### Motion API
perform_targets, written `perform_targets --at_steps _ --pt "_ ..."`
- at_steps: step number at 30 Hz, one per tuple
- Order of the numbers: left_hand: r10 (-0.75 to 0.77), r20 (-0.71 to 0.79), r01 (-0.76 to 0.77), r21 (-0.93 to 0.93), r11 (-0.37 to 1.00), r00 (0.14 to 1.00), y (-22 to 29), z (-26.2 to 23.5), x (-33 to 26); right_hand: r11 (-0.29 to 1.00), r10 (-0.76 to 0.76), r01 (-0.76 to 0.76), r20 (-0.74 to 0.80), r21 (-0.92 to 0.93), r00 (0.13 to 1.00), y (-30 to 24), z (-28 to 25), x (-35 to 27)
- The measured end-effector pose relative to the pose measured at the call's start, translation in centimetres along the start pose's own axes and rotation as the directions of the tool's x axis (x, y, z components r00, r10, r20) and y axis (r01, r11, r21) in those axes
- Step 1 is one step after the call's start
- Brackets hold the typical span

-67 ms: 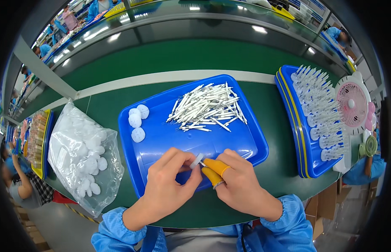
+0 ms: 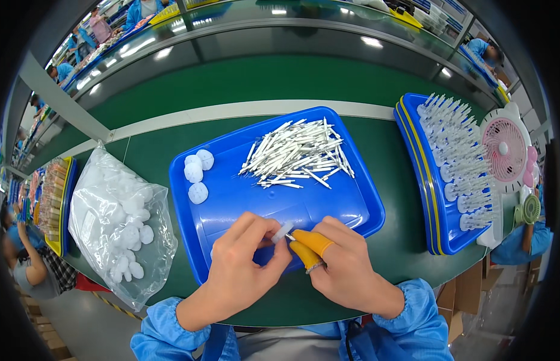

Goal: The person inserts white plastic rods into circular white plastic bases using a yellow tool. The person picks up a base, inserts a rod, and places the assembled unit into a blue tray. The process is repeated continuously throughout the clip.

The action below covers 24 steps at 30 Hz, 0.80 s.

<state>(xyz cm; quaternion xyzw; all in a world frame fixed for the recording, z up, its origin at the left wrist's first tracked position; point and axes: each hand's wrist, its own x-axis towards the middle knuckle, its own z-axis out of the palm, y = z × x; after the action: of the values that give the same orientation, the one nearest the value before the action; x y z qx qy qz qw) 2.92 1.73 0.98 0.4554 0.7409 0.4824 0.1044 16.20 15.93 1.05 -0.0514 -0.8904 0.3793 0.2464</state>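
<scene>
Over the near edge of the blue tray [image 2: 382, 210], my left hand [image 2: 241, 256] pinches a round, whitish plastic disc [image 2: 282, 232] between thumb and forefinger. My right hand [image 2: 340, 259] wears yellow finger covers on its thumb and forefinger. Those two fingers are closed on a small white piece [image 2: 290, 237], apparently the end of a thin stick, right beside the disc; most of it is hidden. Farther back in the tray lies a heap of thin white sticks [image 2: 295, 153]. Several loose white discs [image 2: 198, 193] sit at the tray's left side.
To the left, a clear plastic bag [image 2: 120, 222] holds many white discs. Stacked blue and yellow trays [image 2: 433, 225] at the right carry discs with upright sticks. A pink and white fan [image 2: 502, 147] stands beyond them. Other people work along the conveyor line [image 2: 232, 78].
The disc in my left hand has tilted slightly, and my right fingers have shifted a little to the right. The other things stay where they were.
</scene>
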Motion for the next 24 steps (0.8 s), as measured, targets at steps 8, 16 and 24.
perform_targets --at_steps 8,16,24 --pt "-0.009 0.027 0.007 0.068 0.998 1.000 -0.4 0.4 -1.1 0.989 0.137 -0.140 0.045 0.056 0.990 -0.1 1.3 -0.2" --pt "-0.083 -0.165 0.107 0.147 0.983 0.983 -2.0 -1.6 0.5 0.946 -0.111 0.113 0.024 -0.303 0.994 2.1 1.0 5.8" --pt "-0.198 -0.120 0.200 0.008 0.980 0.973 -0.9 -2.1 1.2 0.891 -0.149 0.163 0.068 -0.423 0.987 4.4 1.8 6.0"
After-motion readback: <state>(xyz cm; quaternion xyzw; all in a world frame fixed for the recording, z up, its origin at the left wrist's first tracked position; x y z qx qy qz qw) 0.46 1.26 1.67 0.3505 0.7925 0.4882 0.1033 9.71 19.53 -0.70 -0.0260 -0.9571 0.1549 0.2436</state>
